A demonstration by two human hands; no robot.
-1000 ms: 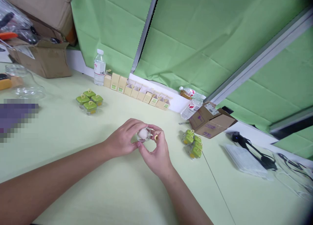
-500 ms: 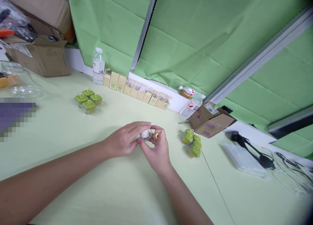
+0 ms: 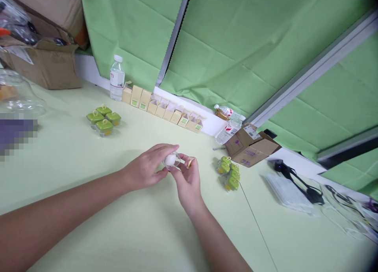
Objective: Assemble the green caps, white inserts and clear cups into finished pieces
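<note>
Over the desk (image 3: pixel 141 236), left hand (image 3: pixel 144 167) and right hand (image 3: pixel 189 181) grip 1 clear cup (image 3: pixel 170 161), seemingly lidless, while green-lidded cups (image 3: pixel 104 125) stand closed at 10 and 3 o'clock.

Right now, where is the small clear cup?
In the head view, the cup is just left of centre, between the left hand and right hand, nearer the wearer than the tan boxes.

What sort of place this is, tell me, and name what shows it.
Probably a packing or assembly worktable: small cardboard boxes lined up along its back edge, clusters of green-lidded clear containers, and a larger carton filled with assorted items.
</note>
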